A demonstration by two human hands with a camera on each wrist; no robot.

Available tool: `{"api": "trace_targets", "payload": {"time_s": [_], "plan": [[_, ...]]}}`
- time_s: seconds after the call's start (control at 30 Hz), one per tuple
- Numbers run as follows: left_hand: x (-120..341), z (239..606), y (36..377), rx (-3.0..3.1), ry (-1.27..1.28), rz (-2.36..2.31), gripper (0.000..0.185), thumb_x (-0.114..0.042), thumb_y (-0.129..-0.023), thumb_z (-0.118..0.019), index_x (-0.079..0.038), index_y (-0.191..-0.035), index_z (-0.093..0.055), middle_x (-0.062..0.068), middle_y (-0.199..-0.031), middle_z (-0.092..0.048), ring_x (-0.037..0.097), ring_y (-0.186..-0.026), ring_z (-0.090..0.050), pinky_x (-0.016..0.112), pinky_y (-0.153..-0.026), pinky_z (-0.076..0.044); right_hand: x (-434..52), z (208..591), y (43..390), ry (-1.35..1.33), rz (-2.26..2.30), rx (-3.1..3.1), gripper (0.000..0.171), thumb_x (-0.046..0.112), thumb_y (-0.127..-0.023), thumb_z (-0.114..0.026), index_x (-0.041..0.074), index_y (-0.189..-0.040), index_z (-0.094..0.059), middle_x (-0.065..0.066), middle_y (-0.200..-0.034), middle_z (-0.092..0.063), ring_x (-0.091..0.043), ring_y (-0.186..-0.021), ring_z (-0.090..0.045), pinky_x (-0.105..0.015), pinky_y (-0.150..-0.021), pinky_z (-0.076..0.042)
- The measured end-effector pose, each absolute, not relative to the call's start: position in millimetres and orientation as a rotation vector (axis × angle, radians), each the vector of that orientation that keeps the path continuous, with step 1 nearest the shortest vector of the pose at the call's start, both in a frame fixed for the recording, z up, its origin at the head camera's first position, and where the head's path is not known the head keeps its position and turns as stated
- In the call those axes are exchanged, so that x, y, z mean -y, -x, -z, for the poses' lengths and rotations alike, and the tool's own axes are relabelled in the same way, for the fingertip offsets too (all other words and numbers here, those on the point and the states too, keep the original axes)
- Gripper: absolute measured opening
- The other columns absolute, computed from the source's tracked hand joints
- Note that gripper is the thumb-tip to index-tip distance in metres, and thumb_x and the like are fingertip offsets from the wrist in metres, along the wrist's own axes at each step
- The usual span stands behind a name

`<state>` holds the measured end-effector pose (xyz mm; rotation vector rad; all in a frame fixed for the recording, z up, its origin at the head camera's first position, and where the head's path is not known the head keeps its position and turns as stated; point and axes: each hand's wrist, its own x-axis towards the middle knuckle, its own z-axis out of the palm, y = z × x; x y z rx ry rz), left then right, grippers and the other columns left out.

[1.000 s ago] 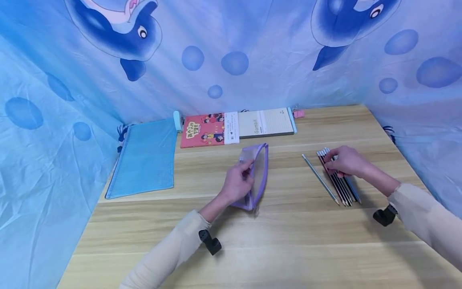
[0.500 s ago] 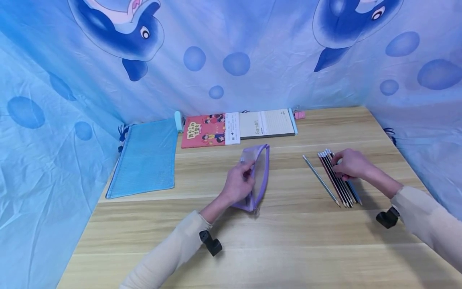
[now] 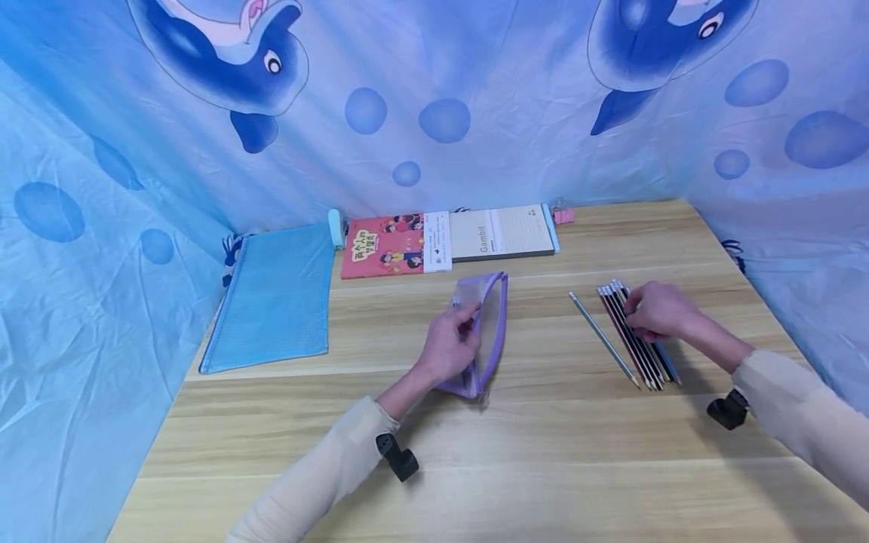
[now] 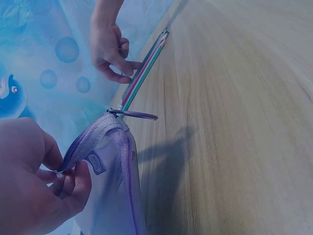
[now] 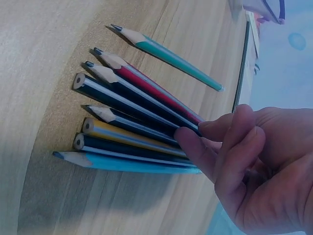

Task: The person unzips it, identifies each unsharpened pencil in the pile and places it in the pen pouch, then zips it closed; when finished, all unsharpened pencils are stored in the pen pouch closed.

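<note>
My left hand (image 3: 446, 345) pinches the near rim of a translucent pencil pouch (image 3: 501, 332) with purple trim, holding its zipped mouth apart. In the left wrist view the thumb and fingers grip the zipper edge of the pouch (image 4: 124, 171). My right hand (image 3: 657, 311) reaches down onto a row of pencils (image 3: 634, 343) at the right of the table. Seen from the right wrist, its thumb and finger close about the far end of a black pencil (image 5: 146, 95). Red, yellow and blue pencils lie alongside, their far ends partly hidden by the fingers.
One teal pencil (image 3: 603, 338) lies apart, left of the row. At the back are a red book (image 3: 383, 249) and a cream notebook (image 3: 509, 230). A blue mesh folder (image 3: 271, 298) lies at the left; a blue cloth (image 3: 516, 136) hangs behind the table.
My right hand has shifted slightly right across the row of pencils, and its fingers have drawn closer together. The left hand keeps its grip on the pouch.
</note>
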<state>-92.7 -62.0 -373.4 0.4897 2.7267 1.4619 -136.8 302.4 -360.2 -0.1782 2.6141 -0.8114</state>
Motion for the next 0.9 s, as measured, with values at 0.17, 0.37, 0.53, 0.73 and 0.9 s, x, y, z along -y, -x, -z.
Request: {"api": "trace_targets", "payload": {"time_s": [0.17, 0.37, 0.53, 0.73, 0.9], "plan": [[61.4, 373.0, 92.0, -2.721, -0.471, -1.457, 0.057, 0.011, -0.081, -0.061, 0.006, -0.138, -0.054, 0.016, -0.101, -0.064, 0.024, -0.087, -0.06, 0.024, -0.074, -0.054, -298.3, 361.1, 136.9, 0.227, 0.718, -2.653, 0.003, 0.002, -0.084, -0.059, 0.0, -0.083, -0.06, -0.002, -0.055, -0.058, -0.016, -0.047, -0.058, -0.03, -0.044, -0.046], [60.6, 372.9, 91.0, -2.735, -0.472, -1.451, 0.057, 0.011, -0.08, -0.061, 0.006, -0.137, -0.055, 0.016, -0.101, -0.064, 0.025, -0.088, -0.061, 0.026, -0.075, -0.054, -295.5, 363.6, 136.9, 0.274, 0.616, -2.693, 0.002, 0.001, -0.081, -0.059, -0.001, -0.081, -0.06, -0.001, -0.053, -0.057, -0.016, -0.047, -0.058, -0.029, -0.045, -0.044], [60.7, 372.8, 91.3, -2.735, -0.47, -1.444, 0.058, 0.011, -0.08, -0.061, 0.005, -0.137, -0.054, 0.015, -0.101, -0.064, 0.025, -0.089, -0.06, 0.026, -0.076, -0.054, -293.4, 364.2, 138.1, 0.275, 0.58, -2.694, 0.015, -0.002, -0.08, -0.059, -0.008, -0.094, -0.061, -0.003, -0.055, -0.059, -0.016, -0.048, -0.06, -0.03, -0.044, -0.046], [62.0, 372.4, 92.7, -2.733, -0.473, -1.446, 0.059, 0.012, -0.08, -0.061, 0.006, -0.138, -0.053, 0.014, -0.099, -0.063, 0.024, -0.087, -0.059, 0.026, -0.075, -0.054, -289.2, 361.1, 141.3, 0.264, 0.594, -2.678, 0.025, -0.004, -0.081, -0.06, -0.014, -0.104, -0.058, -0.007, -0.065, -0.062, -0.017, -0.05, -0.061, -0.032, -0.046, -0.05], [61.5, 371.9, 92.8, -2.722, -0.473, -1.447, 0.058, 0.011, -0.08, -0.061, 0.006, -0.138, -0.053, 0.014, -0.1, -0.063, 0.023, -0.088, -0.059, 0.026, -0.076, -0.054, -288.2, 359.2, 141.3, 0.26, 0.606, -2.674, 0.02, -0.006, -0.08, -0.059, -0.012, -0.098, -0.058, -0.009, -0.069, -0.062, -0.016, -0.05, -0.062, -0.031, -0.047, -0.052]]}}
